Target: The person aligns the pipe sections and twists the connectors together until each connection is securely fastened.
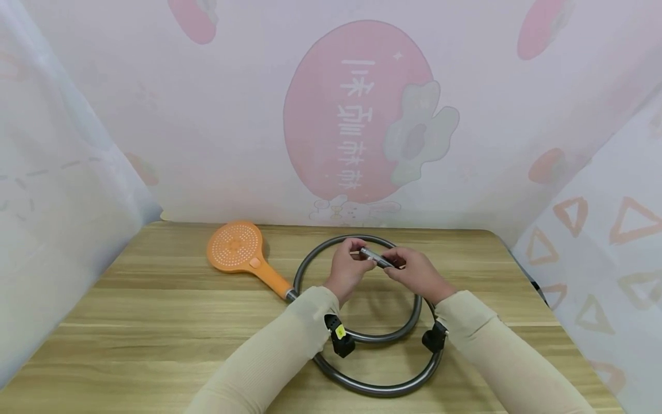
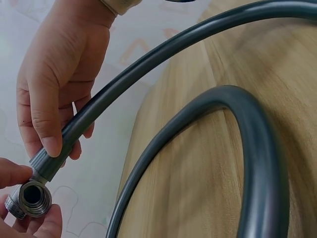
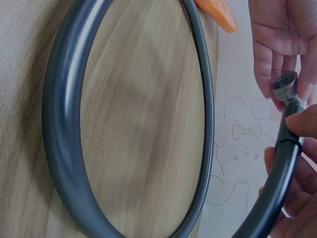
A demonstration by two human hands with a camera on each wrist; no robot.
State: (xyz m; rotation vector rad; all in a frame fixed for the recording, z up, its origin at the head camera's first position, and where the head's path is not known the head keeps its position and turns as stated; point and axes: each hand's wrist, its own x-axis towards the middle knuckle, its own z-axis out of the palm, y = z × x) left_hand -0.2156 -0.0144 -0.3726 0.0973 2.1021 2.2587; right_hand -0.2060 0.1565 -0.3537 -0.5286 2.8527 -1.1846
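My left hand (image 1: 343,273) pinches a small metal fitting (image 2: 21,198) with threaded openings, between thumb and fingers. The fitting sits against the end sleeve of a dark grey shower hose (image 2: 143,62). Around that sleeve my right hand (image 1: 420,275) has its thumb and fingers, just beside the left hand. Both hands hold the hose end above the table. The rest of the hose lies in loops under and around the wrists. At its other end is an orange handheld shower head (image 1: 235,247), lying left of the hands with its spray face up.
The wood-grain table (image 1: 155,322) reaches back to a printed cloth backdrop (image 1: 233,126), with cloth at both sides too. Black wrist cameras (image 1: 341,339) hang beneath the sleeves, close to the hose loops.
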